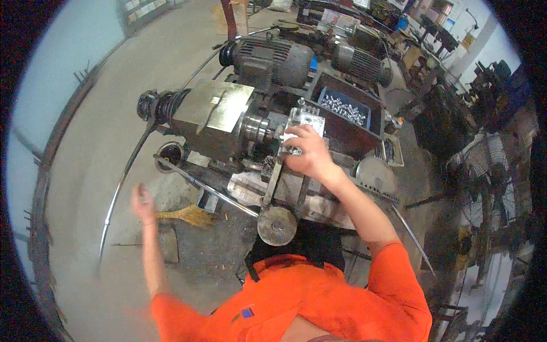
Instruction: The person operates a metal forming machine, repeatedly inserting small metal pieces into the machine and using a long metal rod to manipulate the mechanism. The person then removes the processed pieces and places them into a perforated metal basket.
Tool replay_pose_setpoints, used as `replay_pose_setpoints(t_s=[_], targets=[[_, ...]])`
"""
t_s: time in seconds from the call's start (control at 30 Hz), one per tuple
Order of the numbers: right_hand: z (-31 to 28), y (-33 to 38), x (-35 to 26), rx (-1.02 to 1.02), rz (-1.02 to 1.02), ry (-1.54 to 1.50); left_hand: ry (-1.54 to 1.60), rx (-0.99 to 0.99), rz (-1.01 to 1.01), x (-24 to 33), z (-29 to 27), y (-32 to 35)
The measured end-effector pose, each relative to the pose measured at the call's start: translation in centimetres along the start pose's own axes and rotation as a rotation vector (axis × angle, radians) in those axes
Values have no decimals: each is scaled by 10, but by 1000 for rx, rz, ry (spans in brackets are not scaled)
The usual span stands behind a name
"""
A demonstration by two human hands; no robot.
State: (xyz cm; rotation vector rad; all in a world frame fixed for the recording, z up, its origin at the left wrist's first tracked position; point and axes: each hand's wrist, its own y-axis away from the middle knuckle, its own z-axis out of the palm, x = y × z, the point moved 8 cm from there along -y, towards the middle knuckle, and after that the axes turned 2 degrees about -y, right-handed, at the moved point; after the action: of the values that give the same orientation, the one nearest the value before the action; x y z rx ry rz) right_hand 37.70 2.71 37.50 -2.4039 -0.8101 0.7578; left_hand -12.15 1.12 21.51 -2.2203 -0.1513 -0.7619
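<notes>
My right hand (309, 153) reaches over the tool slide of a small lathe, its fingers curled down. A small shiny metal piece (294, 151) shows at its fingertips; its exact shape is hard to make out. Just left of these fingers is the lathe's round chuck (256, 129), in front of a grey headstock (211, 122) topped by a bright metal sheet (231, 108). Out to the left, over the floor, hangs my left hand (143, 203), smeared by motion and apart from the machine. A long metal lever (208, 188) runs between that hand and the lathe.
Behind my right hand, a blue tray (345, 107) holds several small metal parts. Electric motors (273, 60) stand at the back. A round metal disc (277, 226) sits close to my body. A straw broom (191, 215) lies on the floor; a fan (484, 165) stands right.
</notes>
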Motion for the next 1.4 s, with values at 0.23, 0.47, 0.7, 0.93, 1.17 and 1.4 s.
replay_pose_setpoints(t_s=[0.23, 0.47, 0.7, 0.93, 1.17, 1.4], targets=[[-104, 144, 32, -35, 418, 123, -686, -1044, 45, -31, 196, 163], [-206, 336, 84, 22, 913, 451, -851, -1123, 309, 25, 175, 91], [-274, 587, 124, -155, 1506, 895, 33, -836, -433, -36, 133, 57], [-197, 669, 81, -572, 1317, 579, 612, -502, -802, 73, 120, 41], [-74, 579, -31, 182, 1827, -434, 609, -302, -734, 107, 134, 46], [-49, 543, -44, 516, 1660, -663, 477, -331, -746, 60, 141, 49]])
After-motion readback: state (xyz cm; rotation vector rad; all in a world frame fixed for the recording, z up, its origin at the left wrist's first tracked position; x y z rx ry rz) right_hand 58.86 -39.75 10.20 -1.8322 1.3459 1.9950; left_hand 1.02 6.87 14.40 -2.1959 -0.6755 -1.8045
